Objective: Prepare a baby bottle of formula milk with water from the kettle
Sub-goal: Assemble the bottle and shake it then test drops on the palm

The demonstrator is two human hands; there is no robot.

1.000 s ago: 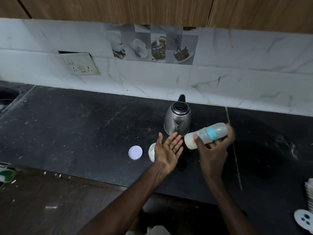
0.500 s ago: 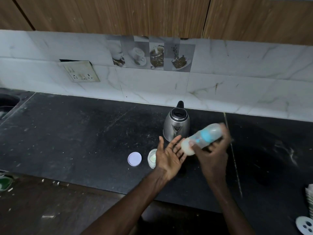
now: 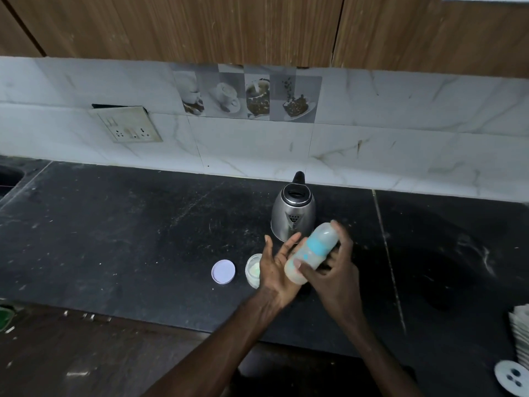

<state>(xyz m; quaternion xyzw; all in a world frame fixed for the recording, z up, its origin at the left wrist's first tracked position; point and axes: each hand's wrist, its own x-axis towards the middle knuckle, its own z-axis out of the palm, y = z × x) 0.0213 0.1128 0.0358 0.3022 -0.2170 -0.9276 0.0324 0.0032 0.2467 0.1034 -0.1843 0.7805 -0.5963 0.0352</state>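
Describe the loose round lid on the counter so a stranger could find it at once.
Start at the steel kettle standing by the wall on the black counter. Come toward the counter's front edge and a little left: beside the small open jar lies the lid. It is the only flat, pale lilac disc there, lying apart from the jar.

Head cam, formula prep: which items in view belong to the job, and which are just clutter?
Job:
- bottle, tilted, held in right hand, its end against left hand
- kettle
- open jar and its lid, apart on the counter

Clutter:
- wall socket
- white stack at right edge
- white disc at bottom right
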